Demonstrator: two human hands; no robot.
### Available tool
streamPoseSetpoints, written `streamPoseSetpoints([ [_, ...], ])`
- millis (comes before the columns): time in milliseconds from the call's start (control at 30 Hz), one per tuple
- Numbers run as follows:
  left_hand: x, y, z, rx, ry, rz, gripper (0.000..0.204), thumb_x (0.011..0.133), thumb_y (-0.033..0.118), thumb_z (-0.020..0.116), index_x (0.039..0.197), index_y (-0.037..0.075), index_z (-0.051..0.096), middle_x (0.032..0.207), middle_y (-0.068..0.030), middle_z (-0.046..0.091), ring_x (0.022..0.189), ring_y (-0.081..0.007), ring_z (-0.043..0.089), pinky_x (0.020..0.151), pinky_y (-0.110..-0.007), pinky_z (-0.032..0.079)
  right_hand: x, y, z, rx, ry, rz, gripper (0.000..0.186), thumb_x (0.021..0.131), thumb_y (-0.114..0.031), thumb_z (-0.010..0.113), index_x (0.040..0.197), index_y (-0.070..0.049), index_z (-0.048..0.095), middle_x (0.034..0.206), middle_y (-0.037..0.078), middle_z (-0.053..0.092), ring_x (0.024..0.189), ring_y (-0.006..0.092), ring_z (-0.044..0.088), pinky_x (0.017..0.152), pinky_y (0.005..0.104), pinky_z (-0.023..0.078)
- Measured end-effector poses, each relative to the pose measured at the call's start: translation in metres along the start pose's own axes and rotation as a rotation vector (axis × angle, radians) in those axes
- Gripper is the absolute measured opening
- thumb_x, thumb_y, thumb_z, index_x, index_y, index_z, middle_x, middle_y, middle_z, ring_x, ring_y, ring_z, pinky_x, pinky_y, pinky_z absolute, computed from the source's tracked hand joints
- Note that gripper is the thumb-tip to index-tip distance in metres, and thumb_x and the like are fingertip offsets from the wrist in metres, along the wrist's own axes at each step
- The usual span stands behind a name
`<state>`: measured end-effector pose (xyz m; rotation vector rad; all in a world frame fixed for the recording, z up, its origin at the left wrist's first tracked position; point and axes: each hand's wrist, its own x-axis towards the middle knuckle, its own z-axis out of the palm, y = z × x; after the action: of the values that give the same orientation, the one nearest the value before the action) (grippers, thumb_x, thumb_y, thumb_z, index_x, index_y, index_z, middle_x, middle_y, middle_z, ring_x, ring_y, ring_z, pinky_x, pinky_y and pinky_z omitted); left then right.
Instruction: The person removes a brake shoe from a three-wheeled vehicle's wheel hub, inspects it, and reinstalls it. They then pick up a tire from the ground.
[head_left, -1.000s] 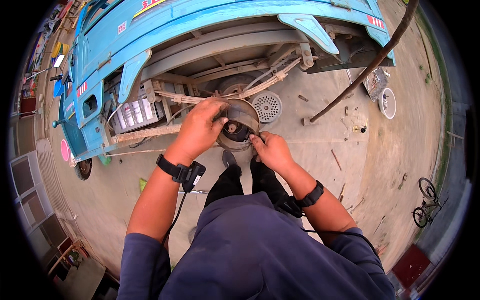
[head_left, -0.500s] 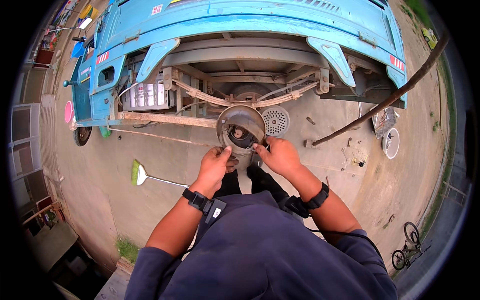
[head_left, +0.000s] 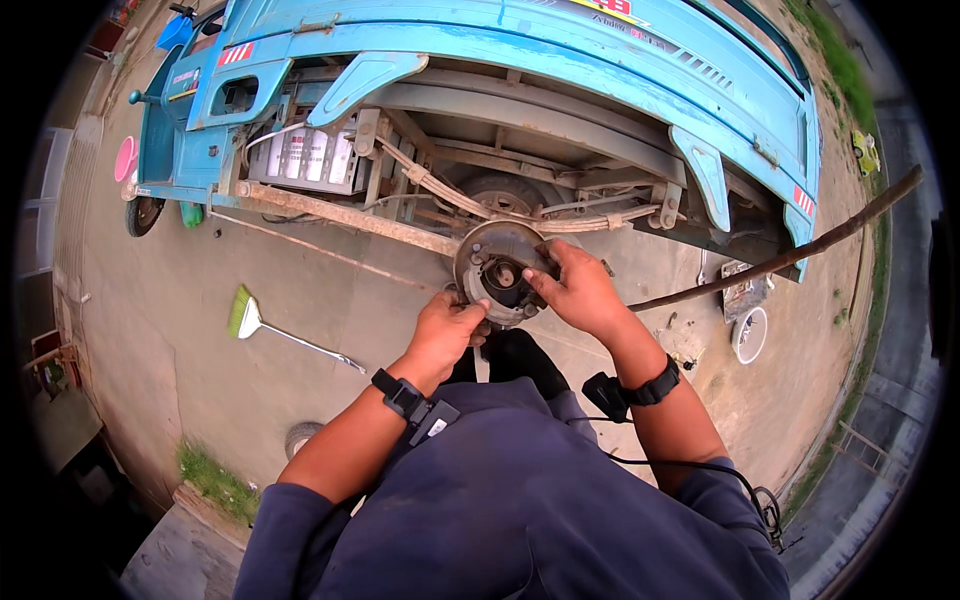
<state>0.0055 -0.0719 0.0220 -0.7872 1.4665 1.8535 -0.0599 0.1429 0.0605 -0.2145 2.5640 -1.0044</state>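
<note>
A round rusty brake assembly [head_left: 476,250], with a dark hub in its middle and a pale curved shoe, sits at the end of the axle beam [head_left: 390,225] below the leaf springs [head_left: 444,186] of a blue cargo tricycle [head_left: 330,30]. My left hand [head_left: 447,325] has its fingers closed on the assembly's lower-left edge, thumb on the curved shoe. My right hand [head_left: 576,290] grips the upper-right part of the same assembly, thumb reaching toward the hub. The exact piece under my right fingertips is hard to make out.
A long wooden pole [head_left: 780,260] slants across the right, near a white basin [head_left: 749,334] and metal tray [head_left: 741,288]. A broom [head_left: 243,312] lies on the concrete at left. A bucket [head_left: 125,160] stands by the front wheel [head_left: 144,212]; grass [head_left: 225,483] grows at lower left.
My left hand first dropped from the assembly's top to its lower left. My right hand has since moved up to the upper right, uncovering more of the pale shoe. The view has also shifted.
</note>
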Motion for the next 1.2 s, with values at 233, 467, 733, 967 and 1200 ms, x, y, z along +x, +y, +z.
streamPoseSetpoints([
  [233,-0.009,0.005,0.0,0.046,0.026,0.056,0.03,0.096,0.02,0.07,0.11,0.0,0.053,0.094,-0.0063,0.064,0.083,-0.0137,0.065,0.07,-0.027,0.055,-0.007,0.005,-0.004,0.118,0.028,-0.062,0.036,0.088,-0.025,0.074,0.106,0.003,0.058,0.093,0.025,0.066,0.086,0.045,0.063,0.074,0.0474,0.051],
  [467,-0.023,-0.002,0.012,0.026,0.071,0.092,0.028,0.096,0.018,0.071,0.108,0.001,0.052,0.096,-0.0064,0.065,0.085,-0.0132,0.065,0.069,-0.027,0.055,-0.004,0.013,-0.021,0.024,-0.137,-0.09,0.039,0.089,-0.024,0.075,0.112,0.002,0.057,0.099,0.024,0.066,0.095,0.0423,0.064,0.081,0.0456,0.052],
  [733,-0.031,-0.006,0.025,0.033,0.155,0.187,0.03,0.093,0.014,0.073,0.107,0.001,0.05,0.094,-0.0079,0.065,0.085,-0.0127,0.064,0.07,-0.028,0.055,-0.001,0.024,-0.029,0.019,-0.194,-0.215,0.043,0.087,-0.023,0.078,0.114,0.001,0.056,0.102,0.022,0.066,0.097,0.0418,0.065,0.083,0.0453,0.053],
  [967,-0.033,-0.009,0.028,0.151,0.239,0.285,0.032,0.09,0.009,0.076,0.107,-0.001,0.05,0.096,-0.0083,0.067,0.087,-0.0117,0.064,0.078,-0.027,0.053,0.002,0.025,-0.026,0.057,-0.209,-0.233,0.036,0.086,-0.02,0.076,0.108,-0.001,0.054,0.098,0.02,0.062,0.093,0.0422,0.062,0.078,0.0464,0.051],
  [1200,-0.03,-0.017,0.029,0.122,0.263,0.367,0.04,0.088,0.013,0.079,0.106,-0.005,0.049,0.093,-0.0126,0.068,0.087,-0.015,0.067,0.077,-0.029,0.056,0.004,0.032,-0.026,0.047,-0.223,-0.253,0.043,0.085,-0.023,0.079,0.114,-0.001,0.056,0.101,0.021,0.065,0.094,0.0409,0.065,0.079,0.0446,0.053],
])
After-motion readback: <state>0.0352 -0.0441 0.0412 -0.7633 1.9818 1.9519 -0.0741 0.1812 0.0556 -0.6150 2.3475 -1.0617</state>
